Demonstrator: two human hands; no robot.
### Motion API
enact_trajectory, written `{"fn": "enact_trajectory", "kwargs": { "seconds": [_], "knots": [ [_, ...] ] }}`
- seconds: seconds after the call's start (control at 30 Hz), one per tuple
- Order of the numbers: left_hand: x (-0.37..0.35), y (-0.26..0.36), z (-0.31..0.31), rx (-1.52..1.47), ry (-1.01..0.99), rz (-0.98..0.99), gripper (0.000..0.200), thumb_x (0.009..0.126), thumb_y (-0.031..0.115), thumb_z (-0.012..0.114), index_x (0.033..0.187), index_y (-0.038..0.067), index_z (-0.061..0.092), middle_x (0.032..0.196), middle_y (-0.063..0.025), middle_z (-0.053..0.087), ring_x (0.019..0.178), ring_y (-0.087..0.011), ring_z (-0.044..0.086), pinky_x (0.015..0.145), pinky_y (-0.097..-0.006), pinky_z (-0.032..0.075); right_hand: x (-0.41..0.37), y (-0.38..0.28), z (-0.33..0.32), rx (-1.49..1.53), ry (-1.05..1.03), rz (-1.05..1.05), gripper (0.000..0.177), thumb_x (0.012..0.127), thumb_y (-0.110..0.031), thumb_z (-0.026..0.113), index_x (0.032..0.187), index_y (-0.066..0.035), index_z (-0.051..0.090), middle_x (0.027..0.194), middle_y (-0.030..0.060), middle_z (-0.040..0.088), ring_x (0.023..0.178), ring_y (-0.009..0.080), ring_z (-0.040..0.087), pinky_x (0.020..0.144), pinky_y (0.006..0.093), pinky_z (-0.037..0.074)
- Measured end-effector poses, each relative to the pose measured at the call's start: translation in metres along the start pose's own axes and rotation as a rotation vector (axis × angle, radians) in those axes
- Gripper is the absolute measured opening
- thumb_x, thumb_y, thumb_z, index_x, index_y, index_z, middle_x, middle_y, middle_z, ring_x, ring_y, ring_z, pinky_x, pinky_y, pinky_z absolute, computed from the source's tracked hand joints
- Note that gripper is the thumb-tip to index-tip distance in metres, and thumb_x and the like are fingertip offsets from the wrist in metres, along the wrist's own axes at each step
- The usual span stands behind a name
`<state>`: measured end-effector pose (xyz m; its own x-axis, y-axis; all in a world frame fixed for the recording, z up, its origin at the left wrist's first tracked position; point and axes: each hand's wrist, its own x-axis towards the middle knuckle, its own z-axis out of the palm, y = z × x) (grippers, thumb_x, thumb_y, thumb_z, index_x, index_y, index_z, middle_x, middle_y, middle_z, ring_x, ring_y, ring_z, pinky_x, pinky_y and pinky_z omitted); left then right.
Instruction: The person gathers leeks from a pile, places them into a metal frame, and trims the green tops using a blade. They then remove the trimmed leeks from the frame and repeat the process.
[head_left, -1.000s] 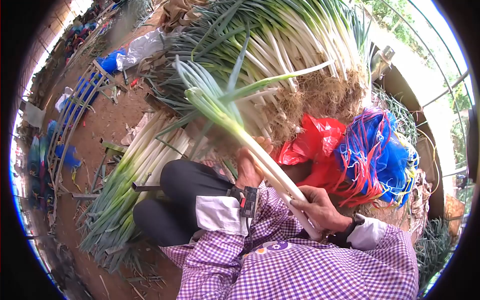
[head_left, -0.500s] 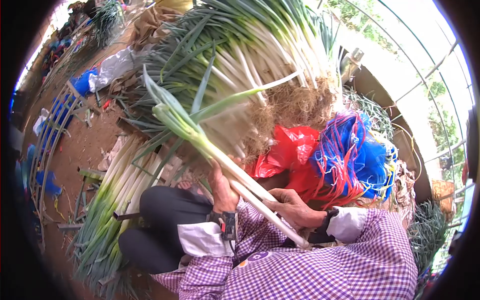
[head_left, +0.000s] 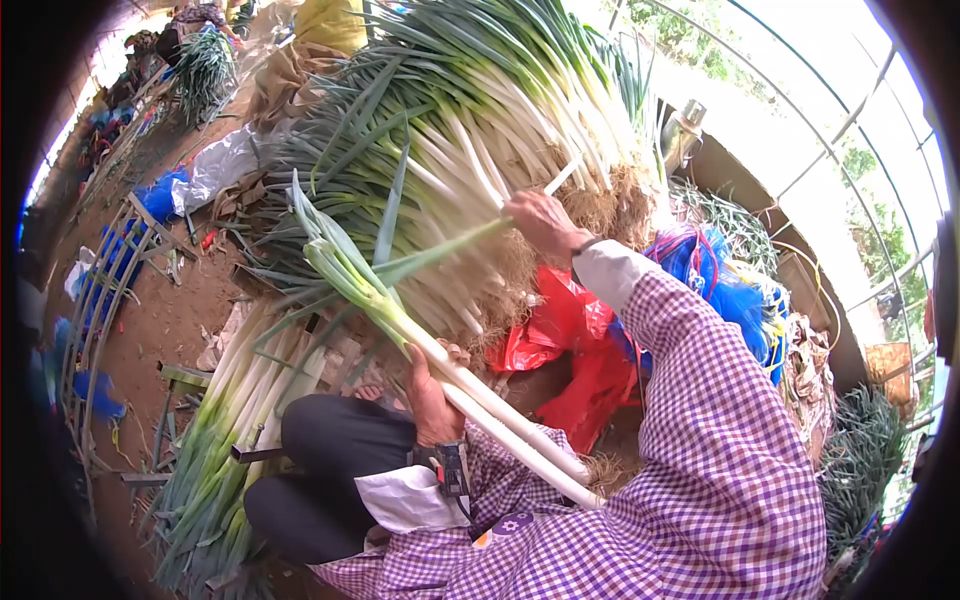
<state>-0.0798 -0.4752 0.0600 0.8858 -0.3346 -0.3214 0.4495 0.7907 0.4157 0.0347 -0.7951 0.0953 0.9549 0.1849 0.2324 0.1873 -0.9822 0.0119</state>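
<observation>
My left hand (head_left: 434,405) is wrapped round the white stalks of a couple of long green onions (head_left: 480,395), which slant across my lap with their root ends at the lower right. One outer leaf (head_left: 440,255) is bent away from them toward the right. My right hand (head_left: 545,222) has its fingers closed on that leaf, and the leaf's pale end sticks out past it. Just behind the right hand lies a big heap of green onions (head_left: 480,130) with brown roots.
Trimmed-looking green onions (head_left: 235,430) lie beside my left knee on a low metal frame (head_left: 255,452). A red plastic bag (head_left: 590,385) and blue netting (head_left: 745,310) are at the right. A curved metal rack (head_left: 100,320) stands on the dirt floor at the left.
My right hand has left the lower stalks and moved up and away to the bent leaf, closing on it. The left hand keeps its hold on the green onions.
</observation>
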Motion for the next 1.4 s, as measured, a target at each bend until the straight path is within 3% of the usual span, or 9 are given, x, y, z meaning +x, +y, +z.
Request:
{"fn": "enact_trajectory", "kwargs": {
  "seconds": [0.17,0.37,0.57,0.77,0.97,1.1,1.23,1.33,1.4],
  "knots": [
    [0.002,0.008,-0.005,-0.063,-0.064,0.014,0.048,0.099,0.049,0.056,0.11,0.003,0.052,0.093,-0.0055,0.055,0.086,-0.0178,0.058,0.083,-0.0327,0.053,-0.055,-0.055,-0.028,0.25,0.103,-0.349,0.003,0.089,-0.009,0.068,0.09,-0.009,0.065,0.09,0.0074,0.065,0.076,0.0228,0.061,0.067,0.0359,0.054],
    [0.011,-0.003,-0.021,-0.051,0.026,-0.021,0.052,0.099,0.052,0.056,0.109,0.0,0.056,0.095,-0.0095,0.061,0.089,-0.0221,0.061,0.086,-0.0348,0.053,-0.141,-0.169,-0.046,1.017,-0.539,0.384,0.02,0.098,-0.016,0.062,0.105,0.002,0.067,0.087,0.0079,0.066,0.081,0.0158,0.062,0.072,0.0321,0.051],
    [0.016,-0.006,-0.019,-0.029,0.053,-0.045,0.048,0.099,0.042,0.061,0.115,-0.002,0.056,0.103,-0.0103,0.062,0.099,-0.023,0.063,0.095,-0.0397,0.055,-0.151,-0.164,-0.043,1.772,-0.439,0.902,0.023,0.099,-0.021,0.065,0.101,0.002,0.068,0.071,0.0019,0.06,0.053,0.0078,0.052,0.044,0.0233,0.039],
    [0.023,-0.004,-0.035,-0.052,0.037,-0.001,0.047,0.1,0.041,0.06,0.117,-0.003,0.055,0.101,-0.0104,0.062,0.095,-0.0221,0.063,0.093,-0.0373,0.055,-0.164,-0.125,-0.101,1.412,-0.613,0.695,0.022,0.101,-0.023,0.061,0.096,-0.002,0.066,0.067,-0.0017,0.054,0.051,0.0063,0.046,0.043,0.0234,0.031],
    [0.023,-0.001,-0.026,-0.037,0.08,0.053,0.045,0.099,0.041,0.062,0.112,-0.002,0.055,0.097,-0.0097,0.061,0.091,-0.0205,0.063,0.088,-0.0359,0.056,-0.234,-0.009,-0.181,1.243,0.079,1.123,0.019,0.1,-0.023,0.06,0.11,-0.006,0.064,0.072,-0.0019,0.057,0.053,0.0064,0.05,0.044,0.0209,0.034],
    [0.022,-0.003,-0.022,-0.061,0.15,0.067,0.044,0.099,0.039,0.063,0.112,-0.002,0.054,0.098,-0.0097,0.06,0.091,-0.0209,0.063,0.088,-0.0372,0.056,-0.283,0.074,-0.236,1.403,0.175,0.675,0.026,0.103,-0.024,0.055,0.121,-0.006,0.062,0.094,0.0019,0.064,0.057,0.0037,0.05,0.048,0.0178,0.037],
    [0.02,-0.008,-0.02,-0.025,0.114,0.039,0.042,0.1,0.038,0.063,0.112,-0.001,0.053,0.098,-0.0095,0.06,0.091,-0.0212,0.063,0.088,-0.0375,0.056,-0.22,0.028,-0.23,1.102,0.763,0.866,0.026,0.106,-0.027,0.052,0.11,-0.005,0.064,0.072,-0.0027,0.057,0.049,0.0041,0.047,0.041,0.021,0.035],
    [0.018,-0.011,-0.018,-0.026,0.116,0.057,0.04,0.101,0.037,0.062,0.112,-0.001,0.053,0.097,-0.0093,0.059,0.09,-0.0212,0.062,0.087,-0.0372,0.056,-0.147,0.004,-0.182,0.453,0.909,0.361,0.021,0.101,-0.021,0.06,0.111,-0.005,0.068,0.077,-0.0016,0.06,0.059,0.0069,0.056,0.048,0.0192,0.042],
    [0.017,-0.009,-0.018,-0.001,0.097,0.066,0.04,0.1,0.037,0.063,0.111,-0.001,0.053,0.096,-0.0095,0.059,0.089,-0.0217,0.062,0.085,-0.0372,0.057,-0.086,-0.035,-0.151,0.855,0.752,0.466,0.021,0.098,-0.022,0.065,0.11,-0.005,0.07,0.088,0.0008,0.064,0.077,0.0106,0.061,0.061,0.0254,0.049]
  ]
}}
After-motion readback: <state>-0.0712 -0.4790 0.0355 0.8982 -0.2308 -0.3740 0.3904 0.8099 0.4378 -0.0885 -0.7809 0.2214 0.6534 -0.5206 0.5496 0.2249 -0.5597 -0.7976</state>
